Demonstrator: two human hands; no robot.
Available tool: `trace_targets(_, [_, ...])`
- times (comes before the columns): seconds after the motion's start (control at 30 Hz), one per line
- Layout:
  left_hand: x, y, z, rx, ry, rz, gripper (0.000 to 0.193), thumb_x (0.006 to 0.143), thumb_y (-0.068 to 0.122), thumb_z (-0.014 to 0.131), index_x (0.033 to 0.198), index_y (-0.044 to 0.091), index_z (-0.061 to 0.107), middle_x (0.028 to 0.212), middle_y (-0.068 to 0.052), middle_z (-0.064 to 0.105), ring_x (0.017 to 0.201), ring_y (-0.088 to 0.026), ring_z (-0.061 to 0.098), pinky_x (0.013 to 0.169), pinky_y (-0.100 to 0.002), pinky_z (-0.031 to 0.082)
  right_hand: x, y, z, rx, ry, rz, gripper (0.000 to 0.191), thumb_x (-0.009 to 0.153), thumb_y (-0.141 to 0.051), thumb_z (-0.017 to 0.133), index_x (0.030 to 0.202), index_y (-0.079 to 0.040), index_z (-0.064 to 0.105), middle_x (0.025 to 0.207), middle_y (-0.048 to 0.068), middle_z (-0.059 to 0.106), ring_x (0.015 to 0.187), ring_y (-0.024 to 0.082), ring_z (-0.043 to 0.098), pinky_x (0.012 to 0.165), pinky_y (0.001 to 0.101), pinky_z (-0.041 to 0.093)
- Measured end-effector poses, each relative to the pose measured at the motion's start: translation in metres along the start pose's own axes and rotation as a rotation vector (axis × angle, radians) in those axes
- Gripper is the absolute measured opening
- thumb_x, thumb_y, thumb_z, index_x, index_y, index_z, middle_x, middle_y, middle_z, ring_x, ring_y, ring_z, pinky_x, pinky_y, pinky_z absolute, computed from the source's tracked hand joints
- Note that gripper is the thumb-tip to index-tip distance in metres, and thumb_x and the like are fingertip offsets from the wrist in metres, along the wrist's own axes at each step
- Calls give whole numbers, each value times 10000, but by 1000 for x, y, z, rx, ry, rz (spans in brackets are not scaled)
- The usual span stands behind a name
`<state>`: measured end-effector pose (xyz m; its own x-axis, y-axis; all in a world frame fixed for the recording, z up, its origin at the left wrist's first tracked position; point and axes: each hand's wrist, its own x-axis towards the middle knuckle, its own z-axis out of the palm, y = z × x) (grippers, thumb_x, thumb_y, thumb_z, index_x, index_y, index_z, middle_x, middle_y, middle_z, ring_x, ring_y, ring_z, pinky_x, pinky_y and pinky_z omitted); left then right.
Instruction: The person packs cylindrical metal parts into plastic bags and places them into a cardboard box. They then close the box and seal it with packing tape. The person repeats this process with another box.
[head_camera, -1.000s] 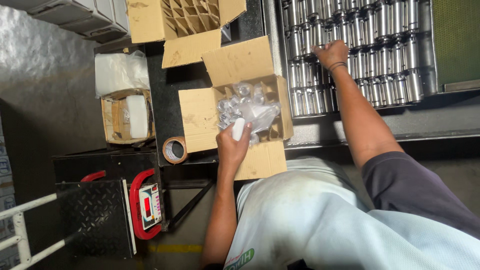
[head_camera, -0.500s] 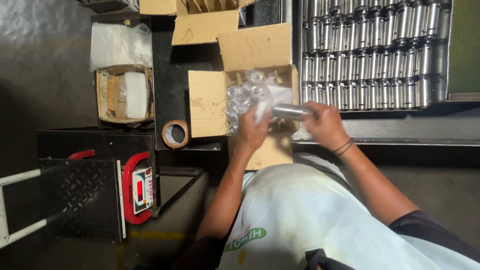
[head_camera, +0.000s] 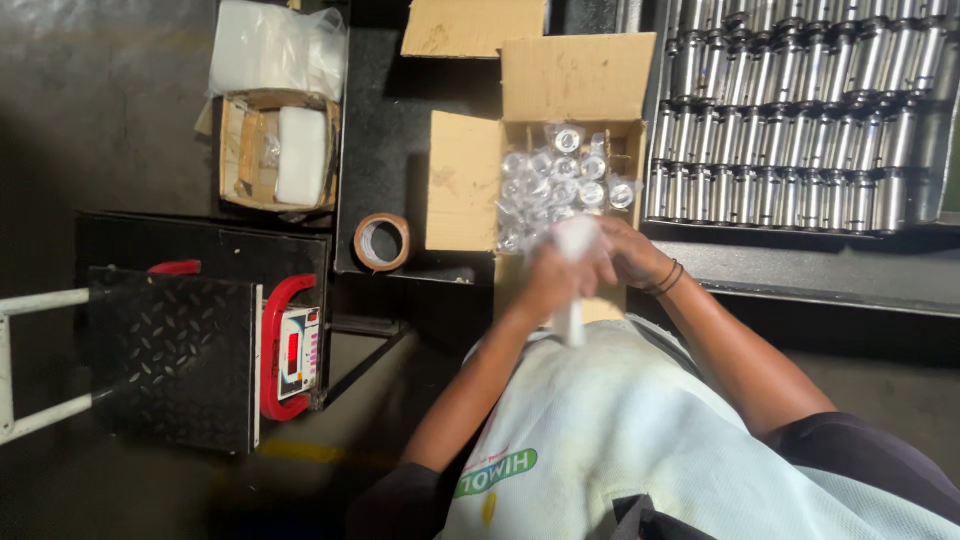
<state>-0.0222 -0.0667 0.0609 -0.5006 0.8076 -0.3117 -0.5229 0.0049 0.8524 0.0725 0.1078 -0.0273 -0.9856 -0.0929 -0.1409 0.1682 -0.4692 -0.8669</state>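
Both hands, left (head_camera: 548, 285) and right (head_camera: 622, 255), closed around 1 white wrap (head_camera: 574, 280) just below box (head_camera: 470, 180). Box partly filled with bagged parts (head_camera: 562, 180); many bare parts (head_camera: 800, 150) right of box remain.

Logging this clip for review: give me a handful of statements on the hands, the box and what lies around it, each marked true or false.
1. Both hands meet at the near edge of the open box. True: left hand and right hand are together there.
2. The hands hold a white, blurred thing. True.
3. The box is empty. False: it holds clear-wrapped shiny pieces.
4. The tape roll lies right of the box. False: it lies left of it.
5. The metal cylinders stand in rows right of the box. True.
6. The scale has a blue frame. False: red.
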Motion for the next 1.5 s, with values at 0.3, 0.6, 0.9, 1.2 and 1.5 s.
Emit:
trace_targets(0.3, [-31,24,-94,-580,217,81,125,1002,171,618,1030,85,532,698,-57,547,521,-101,463,522,-274,432,20,-93,104,-568,154,81,464,1010,-134,506,1469,-110,436,1093,115,615,854,182,607,727,341,568])
trace_targets(0.6, [-39,36,-98,-612,225,130,263,1022,312,592,902,87,526,700,-60,548,506,-89,419,520,-262,413,47,-65,122,-680,236,-275,561,985,-66,635,1467,-71,348,1289,154,613,1144,252,643,949,374,542])
trace_targets(0.9, [-27,-29,-91,-298,483,44,152,981,76,703,1013,8,570,779,-69,592,602,-128,540,516,-308,416,157,-36,31,-985,588,-107,800,842,-64,733,1506,-70,286,1347,221,628,1120,355,648,936,432,532])
trace_targets(1.2, [-6,-54,-95,-427,385,22,393,1006,59,638,1344,-128,572,1249,-204,705,1101,-240,720,968,-360,576,53,-25,84,-965,432,-191,313,975,-232,718,1214,-61,611,1042,104,708,909,168,699,787,339,596])
trace_targets(1.5, [45,-44,-77,-61,203,-165,374,976,177,809,1214,-60,645,852,-97,605,558,-183,449,458,-340,358,21,-73,11,-1115,415,74,306,956,-351,758,948,-45,733,883,123,689,804,223,624,737,367,512])
